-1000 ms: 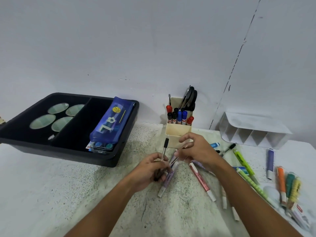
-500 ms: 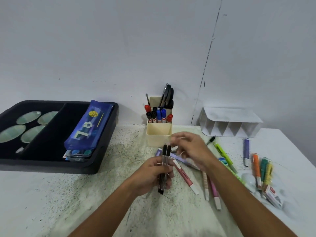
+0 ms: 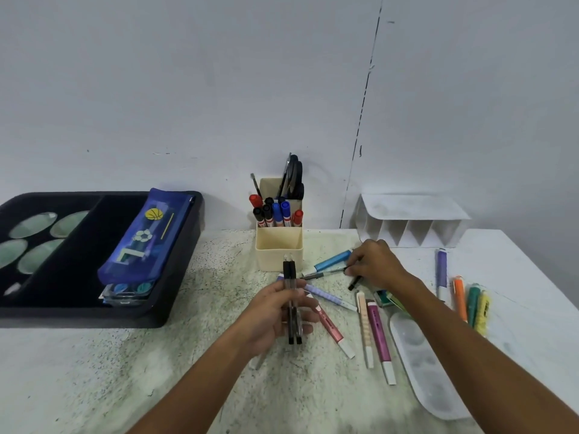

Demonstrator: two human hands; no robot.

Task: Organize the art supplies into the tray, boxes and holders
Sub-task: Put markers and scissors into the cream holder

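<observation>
My right hand (image 3: 374,267) just swung out to pinch another pen (image 3: 326,272) beside the holder (image 3: 279,247), while my left hand (image 3: 275,311) stays wrapped round two pens (image 3: 292,303), so the bundle's growing.

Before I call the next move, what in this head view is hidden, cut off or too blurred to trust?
- Right hand: its fingers cover whatever it grips; only a dark pen end shows.
- Black tray: left side cut off by the frame edge.
- Clear pens in the left hand: motion-blurred, count uncertain.
- Cream holder: front compartment's inside hidden by its wall.
</observation>
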